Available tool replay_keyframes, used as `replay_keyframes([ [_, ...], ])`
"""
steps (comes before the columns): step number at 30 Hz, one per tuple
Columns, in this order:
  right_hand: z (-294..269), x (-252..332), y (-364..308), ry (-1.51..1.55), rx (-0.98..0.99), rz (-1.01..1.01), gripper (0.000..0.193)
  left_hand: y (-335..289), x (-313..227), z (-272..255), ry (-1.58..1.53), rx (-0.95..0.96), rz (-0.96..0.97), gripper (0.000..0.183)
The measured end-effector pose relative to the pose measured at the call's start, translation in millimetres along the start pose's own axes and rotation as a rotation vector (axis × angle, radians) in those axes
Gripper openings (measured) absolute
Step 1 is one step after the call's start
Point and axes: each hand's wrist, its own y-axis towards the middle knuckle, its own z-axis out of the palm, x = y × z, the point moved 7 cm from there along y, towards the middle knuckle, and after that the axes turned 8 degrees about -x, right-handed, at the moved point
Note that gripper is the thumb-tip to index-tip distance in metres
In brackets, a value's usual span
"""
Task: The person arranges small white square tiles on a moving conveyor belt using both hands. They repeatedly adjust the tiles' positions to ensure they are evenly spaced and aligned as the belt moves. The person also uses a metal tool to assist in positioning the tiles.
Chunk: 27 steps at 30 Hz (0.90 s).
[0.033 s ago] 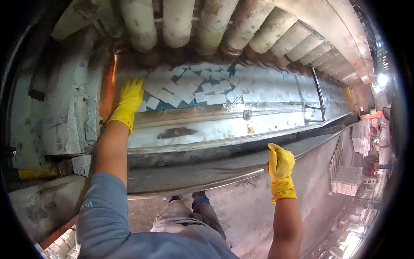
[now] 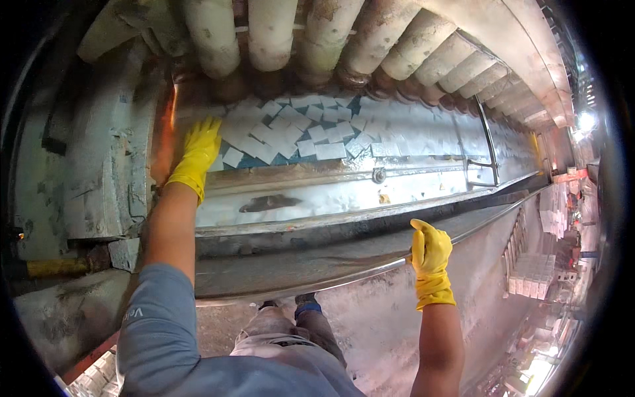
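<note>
My left hand (image 2: 200, 147), in a yellow rubber glove, lies with its fingers stretched out at the left end of a wet channel. Its fingertips are beside pale, flat, square-cut pieces (image 2: 258, 149), which lie scattered and overlapping on a dark wet surface. Whether the palm presses on any of them is hidden under the glove. Further right and nearer to me, my right hand (image 2: 431, 255), gloved in yellow too, is closed over the rounded metal rim (image 2: 370, 270) of the trough. Its thumb sticks out to the upper left.
A row of thick pale rollers (image 2: 270, 40) overhangs the far side. An upright metal bracket (image 2: 488, 139) crosses the channel on the right. To the left stands a grey block-like housing (image 2: 106, 152) with an orange-lit edge. Stacked pale blocks (image 2: 531, 274) stand at the right.
</note>
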Motion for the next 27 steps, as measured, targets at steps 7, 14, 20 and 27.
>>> replay_keyframes([
  [7, 7.9, -5.8, 8.4, -0.009, 0.031, 0.005, 0.022, -2.9, -17.8, 30.2, 0.016, 0.089, -0.201, 0.072],
  [14, 6.7, -4.2, 9.9, -0.009, 0.029, 0.003, 0.023, -9.0, -24.8, 40.1, 0.021, -0.115, -0.091, 0.066],
  [20, 6.5, -4.6, 8.4, -0.006, 0.008, -0.011, 0.023, 24.0, 19.6, 41.9, -0.122, -0.134, -0.219, 0.063],
  [27, 6.1, -7.2, 5.1, -0.01, 0.052, 0.037, 0.024, 16.1, -7.5, 22.8, -0.166, -0.075, -0.252, 0.051],
])
